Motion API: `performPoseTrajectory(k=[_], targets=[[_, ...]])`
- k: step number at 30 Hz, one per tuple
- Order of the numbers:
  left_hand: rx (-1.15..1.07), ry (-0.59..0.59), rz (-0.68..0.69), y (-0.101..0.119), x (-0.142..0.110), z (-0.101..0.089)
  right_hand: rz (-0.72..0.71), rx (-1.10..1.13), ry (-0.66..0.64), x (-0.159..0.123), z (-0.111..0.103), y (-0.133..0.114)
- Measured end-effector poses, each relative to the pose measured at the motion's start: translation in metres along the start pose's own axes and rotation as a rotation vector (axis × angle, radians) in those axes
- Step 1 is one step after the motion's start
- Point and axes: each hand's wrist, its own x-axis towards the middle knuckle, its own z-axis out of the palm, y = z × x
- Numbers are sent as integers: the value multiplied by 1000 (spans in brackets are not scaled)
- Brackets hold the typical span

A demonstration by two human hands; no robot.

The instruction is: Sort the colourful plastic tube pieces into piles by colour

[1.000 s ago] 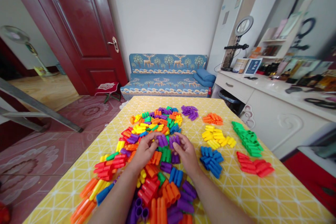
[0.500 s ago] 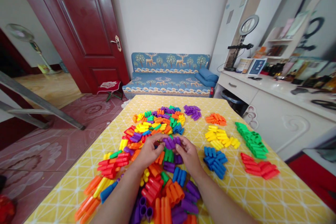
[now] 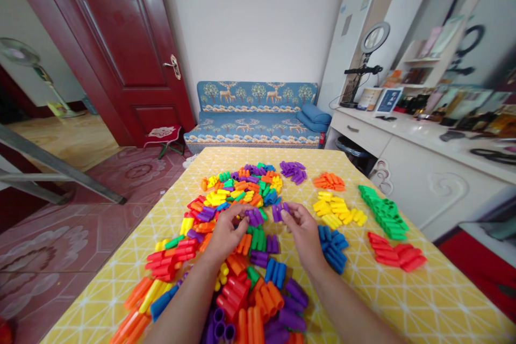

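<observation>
your left hand [image 3: 226,234] is grasping a purple tube block [image 3: 255,217] between thumb and fingers, and your right hand [image 3: 302,231] is pinching a second purple block [image 3: 279,212] the same way. the two pieces sit close together with a narrow gap between them, above the tabletop [image 3: 355,303] and its yellow, white-lined cloth.

taking the gap between your hands as the clock's centre, a mixed heap of coloured tube blocks [image 3: 237,264] spreads from twelve o'clock round past nine to six, part of it hidden by your forearms. sorted piles lie on the other side: the purple pile [image 3: 293,172] at one o'clock, the orange pile [image 3: 329,181] at two, the yellow pile [image 3: 334,207] at three with the green pile [image 3: 382,212] beyond it, and the blue pile [image 3: 334,251] at four, partly covered by your right hand. the red pile [image 3: 397,251] lies farther out, between three and four.

at twelve o'clock, past the tabletop, stands a blue deer-patterned sofa [image 3: 256,123].
</observation>
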Motion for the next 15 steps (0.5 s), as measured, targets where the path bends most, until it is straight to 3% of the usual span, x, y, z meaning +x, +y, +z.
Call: performPoseTrajectory(k=[3,5,7,11,15], targets=[[15,-23,0,0,0,0,-57,-27,74,37,-19,-19],[24,-32,-1,1,0,0,-100,-88,148,76,-34,-27],[34,-23,1,1,-1,0,-50,-157,258,118,-48,-27],[51,-19,10,2,-1,0,107,-284,421,185,-69,-2],[69,-23,-2,4,-1,-1,137,-365,396,217,-78,31]])
